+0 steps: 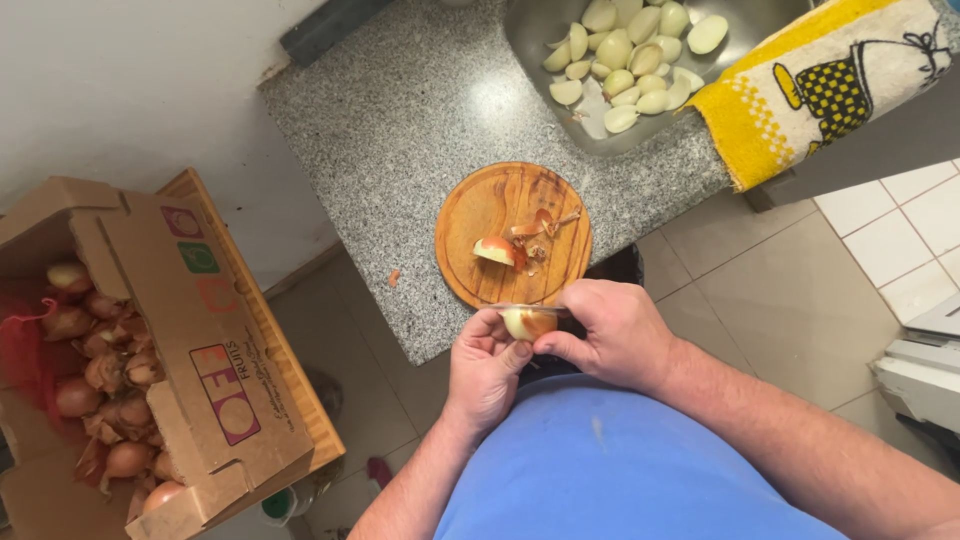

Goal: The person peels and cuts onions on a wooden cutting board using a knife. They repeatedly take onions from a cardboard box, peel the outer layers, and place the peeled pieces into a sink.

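You hold a halved onion just off the near edge of the granite counter, left hand cupped under it, right hand closed on a small knife whose blade lies across the top of the piece. Both hands are pressed together round it, w/ the thumbs meeting at the cut face; held up in the air like that, the skin can be pulled toward you w/o the board getting in the way. The round wooden board sits right at the counter's near edge, overhanging slightly, w/ another onion half and skin scraps on it. Peeled pieces are piled in the steel sink beyond, a yellow towel draped at its right. Left of you, a cardboard box of unpeeled onions sits well apart from the counter, w/ bare floor between.
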